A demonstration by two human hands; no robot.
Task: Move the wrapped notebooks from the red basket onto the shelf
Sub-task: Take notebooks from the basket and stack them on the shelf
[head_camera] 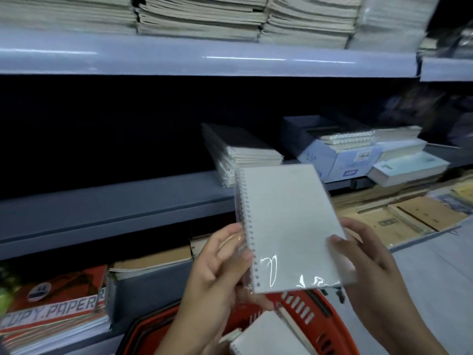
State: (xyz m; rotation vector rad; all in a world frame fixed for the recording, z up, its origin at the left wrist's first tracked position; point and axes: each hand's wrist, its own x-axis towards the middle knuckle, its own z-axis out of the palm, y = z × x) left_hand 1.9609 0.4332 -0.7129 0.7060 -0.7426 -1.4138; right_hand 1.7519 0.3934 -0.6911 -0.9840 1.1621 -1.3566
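I hold a white spiral notebook in clear wrap (pixel 286 226) up in front of the middle shelf (pixel 115 201). My left hand (pixel 220 267) grips its spiral edge and my right hand (pixel 368 257) grips its lower right side. Below them sits the red basket (pixel 320 319), with another wrapped notebook (pixel 266 336) lying in it. A stack of wrapped notebooks (pixel 238 152) rests on the middle shelf just behind the held one.
A blue box of spiral pads (pixel 340 155) stands right of the stack. The upper shelf (pixel 204 57) carries piles of paper books. Copy paper packs (pixel 51 308) and brown books (pixel 399 221) lie on the bottom level. The shelf's left part is dark.
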